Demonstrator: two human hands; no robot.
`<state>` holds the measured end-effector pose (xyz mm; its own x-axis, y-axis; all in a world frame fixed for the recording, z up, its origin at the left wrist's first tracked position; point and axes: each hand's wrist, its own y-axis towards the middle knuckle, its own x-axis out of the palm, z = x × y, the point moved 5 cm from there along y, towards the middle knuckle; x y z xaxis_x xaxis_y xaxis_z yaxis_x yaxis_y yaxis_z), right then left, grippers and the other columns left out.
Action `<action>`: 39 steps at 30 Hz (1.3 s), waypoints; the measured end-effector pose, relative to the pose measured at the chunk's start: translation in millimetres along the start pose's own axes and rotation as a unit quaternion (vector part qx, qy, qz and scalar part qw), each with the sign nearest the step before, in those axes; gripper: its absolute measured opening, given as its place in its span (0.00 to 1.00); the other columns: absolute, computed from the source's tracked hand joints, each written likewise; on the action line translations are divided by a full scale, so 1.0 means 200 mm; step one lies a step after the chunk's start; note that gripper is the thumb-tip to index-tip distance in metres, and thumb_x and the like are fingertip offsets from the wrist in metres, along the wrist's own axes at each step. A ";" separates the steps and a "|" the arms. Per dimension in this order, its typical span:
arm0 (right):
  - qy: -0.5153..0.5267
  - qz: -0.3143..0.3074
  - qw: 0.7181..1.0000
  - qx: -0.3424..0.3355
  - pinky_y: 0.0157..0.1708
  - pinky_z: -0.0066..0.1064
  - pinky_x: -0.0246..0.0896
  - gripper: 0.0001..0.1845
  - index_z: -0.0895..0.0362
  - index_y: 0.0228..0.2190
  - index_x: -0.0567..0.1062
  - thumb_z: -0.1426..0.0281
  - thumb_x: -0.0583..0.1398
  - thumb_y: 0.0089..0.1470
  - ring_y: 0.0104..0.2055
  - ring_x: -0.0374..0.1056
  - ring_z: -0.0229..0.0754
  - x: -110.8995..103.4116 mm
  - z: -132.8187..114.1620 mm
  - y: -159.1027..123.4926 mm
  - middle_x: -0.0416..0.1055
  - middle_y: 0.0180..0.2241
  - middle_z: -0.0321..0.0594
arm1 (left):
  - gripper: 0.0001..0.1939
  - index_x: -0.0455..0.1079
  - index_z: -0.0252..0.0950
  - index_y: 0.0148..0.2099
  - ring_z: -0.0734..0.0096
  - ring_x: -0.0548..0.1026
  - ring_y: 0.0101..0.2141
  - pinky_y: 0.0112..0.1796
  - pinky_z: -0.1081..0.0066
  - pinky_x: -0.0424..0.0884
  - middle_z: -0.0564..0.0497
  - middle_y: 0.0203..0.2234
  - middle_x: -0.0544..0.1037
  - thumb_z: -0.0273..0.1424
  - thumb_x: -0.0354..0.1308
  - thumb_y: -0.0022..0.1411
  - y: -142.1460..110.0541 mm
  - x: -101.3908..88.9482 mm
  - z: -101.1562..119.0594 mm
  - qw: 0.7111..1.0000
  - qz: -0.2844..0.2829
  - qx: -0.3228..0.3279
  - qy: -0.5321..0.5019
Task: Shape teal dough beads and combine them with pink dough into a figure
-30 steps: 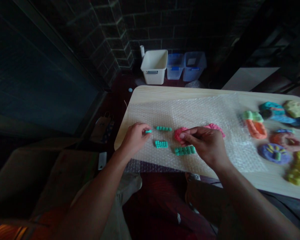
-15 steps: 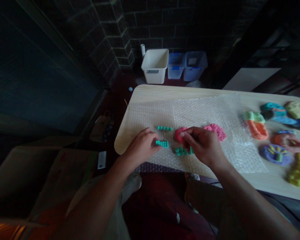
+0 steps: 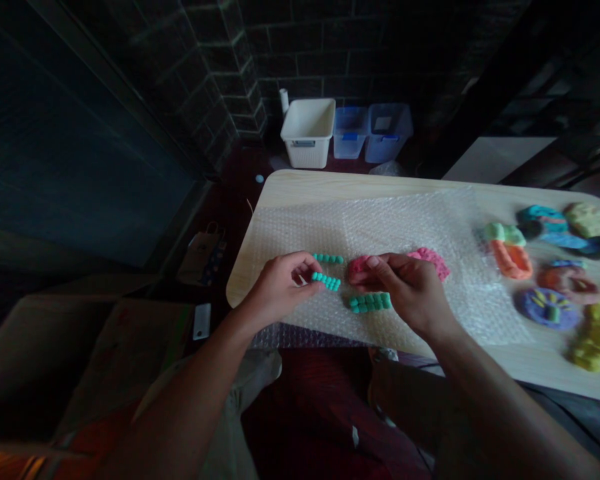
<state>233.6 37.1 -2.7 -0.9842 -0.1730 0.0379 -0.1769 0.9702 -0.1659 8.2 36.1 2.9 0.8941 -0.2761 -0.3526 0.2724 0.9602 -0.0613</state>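
Observation:
My left hand (image 3: 294,277) pinches one end of a small teal piece of clay balls (image 3: 331,283) set in rows. My right hand (image 3: 403,277) has its thumb and fingers closed on a pink lumpy clay piece (image 3: 359,269). Below that hand, a green block of clay balls (image 3: 370,303) lies on the bubble wrap (image 3: 310,227). A single row of teal balls (image 3: 329,258) lies just beyond my left fingertips. Partly hidden behind my right hand is a second pink lumpy piece (image 3: 433,260).
On the table's (image 3: 290,181) right side lie an orange and green clay piece (image 3: 510,252), a purple disc (image 3: 550,309), a yellow piece (image 3: 593,337) and several other clay shapes. Beyond the far edge stand a white bin (image 3: 309,150) and two clear bluish boxes (image 3: 350,133). A cardboard box (image 3: 125,360) sits at left.
The teal piece has tilted and risen slightly in my left fingers. My right hand has shifted a little, showing more of the green block. The view has moved slightly.

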 end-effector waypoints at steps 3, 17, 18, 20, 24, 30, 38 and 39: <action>-0.057 0.009 0.998 -0.018 0.22 0.31 0.69 0.31 0.58 0.23 0.80 0.43 0.67 0.60 0.20 0.73 0.40 -0.01 -0.03 -0.01 0.79 0.20 0.43 | 0.07 0.76 0.36 0.40 0.70 0.76 0.31 0.33 0.70 0.71 0.51 0.32 0.80 0.27 0.69 0.58 0.00 0.00 0.00 1.000 0.002 -0.005 -0.012; -0.024 0.005 0.999 -0.048 0.30 0.32 0.71 0.21 0.58 0.32 0.81 0.53 0.75 0.54 0.29 0.74 0.41 0.00 -0.03 0.00 0.80 0.28 0.42 | 0.07 0.76 0.36 0.39 0.70 0.75 0.30 0.33 0.70 0.70 0.52 0.31 0.79 0.28 0.69 0.58 0.01 0.01 0.00 1.000 -0.002 -0.019 -0.007; -0.022 -0.001 0.999 -0.041 0.31 0.33 0.73 0.20 0.58 0.33 0.82 0.53 0.74 0.55 0.30 0.76 0.42 0.00 -0.03 0.00 0.82 0.30 0.44 | 0.07 0.76 0.36 0.39 0.70 0.75 0.30 0.33 0.70 0.70 0.52 0.31 0.80 0.28 0.69 0.57 0.01 0.01 -0.01 1.000 -0.001 -0.018 -0.005; -0.020 -0.018 0.999 -0.031 0.34 0.35 0.76 0.21 0.59 0.35 0.84 0.52 0.71 0.59 0.32 0.78 0.43 0.01 -0.02 0.00 0.84 0.33 0.47 | 0.07 0.76 0.36 0.39 0.70 0.75 0.30 0.33 0.69 0.70 0.52 0.32 0.80 0.28 0.69 0.57 0.02 0.01 -0.01 1.000 -0.002 -0.016 -0.001; -0.027 -0.030 0.999 -0.033 0.34 0.35 0.77 0.22 0.59 0.38 0.86 0.51 0.69 0.61 0.31 0.78 0.43 0.02 -0.02 -0.01 0.85 0.35 0.48 | 0.06 0.76 0.37 0.38 0.70 0.75 0.30 0.32 0.70 0.70 0.52 0.31 0.80 0.28 0.69 0.58 0.02 0.01 -0.02 1.000 -0.002 -0.013 0.002; -0.018 0.003 0.999 -0.035 0.36 0.37 0.79 0.15 0.56 0.36 0.88 0.58 0.75 0.53 0.35 0.80 0.45 -0.01 -0.01 0.00 0.86 0.35 0.46 | 0.06 0.76 0.37 0.38 0.70 0.75 0.30 0.33 0.70 0.70 0.52 0.31 0.80 0.27 0.68 0.57 0.02 0.02 -0.01 1.000 -0.001 -0.013 -0.005; 0.003 -0.040 0.999 -0.007 0.34 0.33 0.78 0.22 0.59 0.37 0.84 0.51 0.70 0.59 0.32 0.78 0.42 0.04 -0.02 -0.01 0.83 0.34 0.45 | 0.05 0.77 0.37 0.38 0.70 0.76 0.30 0.33 0.69 0.70 0.52 0.31 0.81 0.27 0.68 0.58 0.02 0.02 -0.01 1.000 -0.003 -0.015 0.003; -0.001 -0.041 0.999 -0.002 0.29 0.31 0.75 0.23 0.59 0.34 0.83 0.50 0.71 0.57 0.28 0.75 0.40 0.05 -0.03 -0.01 0.81 0.29 0.43 | 0.05 0.76 0.37 0.38 0.70 0.76 0.30 0.33 0.70 0.70 0.52 0.30 0.80 0.27 0.68 0.58 0.02 0.02 -0.01 1.000 -0.004 -0.017 -0.001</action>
<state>225.0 34.5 3.3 -0.9662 -0.2530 0.0500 -0.2578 0.9531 -0.1585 12.2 38.4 0.1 0.8927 -0.2843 -0.3495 0.2677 0.9587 -0.0961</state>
